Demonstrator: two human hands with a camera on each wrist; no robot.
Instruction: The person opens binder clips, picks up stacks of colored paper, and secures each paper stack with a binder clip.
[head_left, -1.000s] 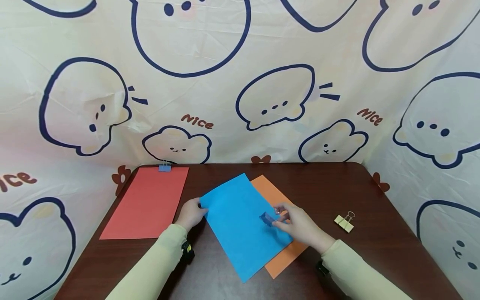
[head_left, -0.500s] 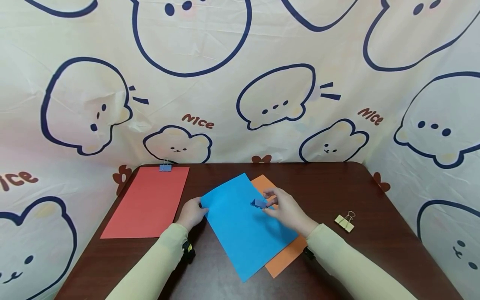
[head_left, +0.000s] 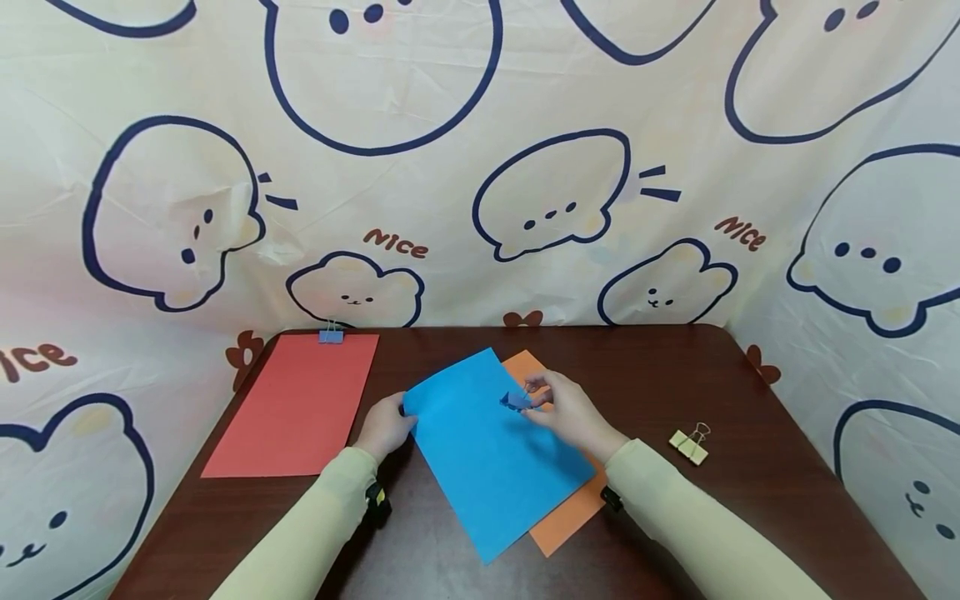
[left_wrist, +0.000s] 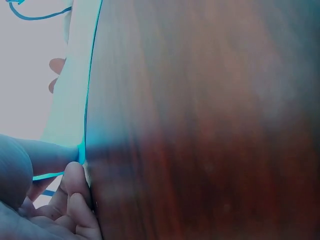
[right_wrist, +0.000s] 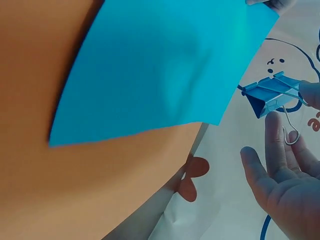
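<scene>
My left hand pinches the left corner of a blue paper sheet between thumb and fingers; the left wrist view shows the thumb on top of that sheet. An orange sheet lies under the blue one and sticks out along its right side. Over the blue sheet's upper right edge, my right hand holds a blue binder clip. In the right wrist view the clip is between thumb and fingers, with one wire handle hanging down by the fingers.
A red sheet lies at the table's left, with another blue binder clip on its far edge. A yellow binder clip rests on the brown table to the right. A printed cloth hangs behind.
My right hand has moved left and farther away over the blue sheet with the binder clip, mostly in the first half second. The left hand keeps its place at the corner.
</scene>
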